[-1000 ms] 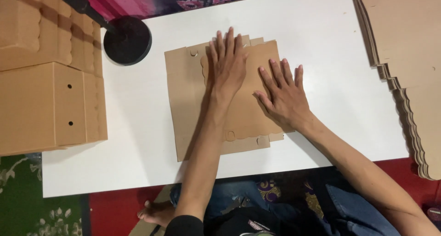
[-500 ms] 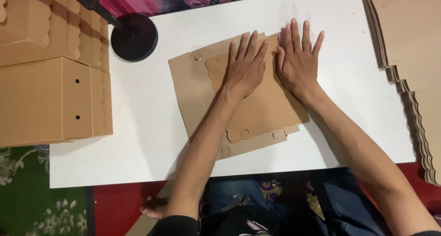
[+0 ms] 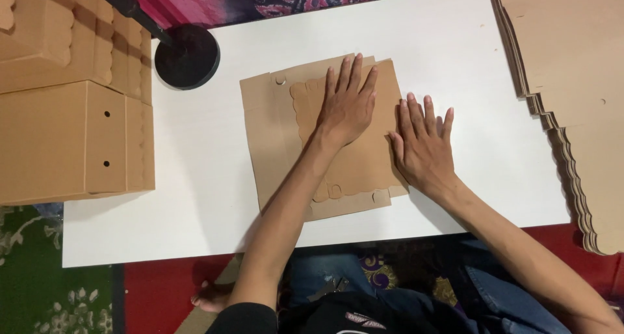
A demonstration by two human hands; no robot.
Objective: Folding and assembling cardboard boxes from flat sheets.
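Head view: a folded cardboard sheet [image 3: 286, 145] lies flat in the middle of the white surface [image 3: 195, 178]. The left hand [image 3: 348, 106] presses palm-down on its upper part, fingers spread, grip released. The right hand [image 3: 426, 148] lies flat across the sheet's right edge, likewise unclenched, grasping nothing.

A flat brown carton blank [image 3: 286, 145] with scalloped flaps lies folded mid-bench [image 3: 195, 197]. At the left edge stand assembled brown boxes [image 3: 62, 142], square-sided, the near one with two small round holes; more scallop-edged boxes [image 3: 71, 41] sit behind it. At the right, a stack of flat blanks [image 3: 572, 80] overhangs the bench, edges wavy.
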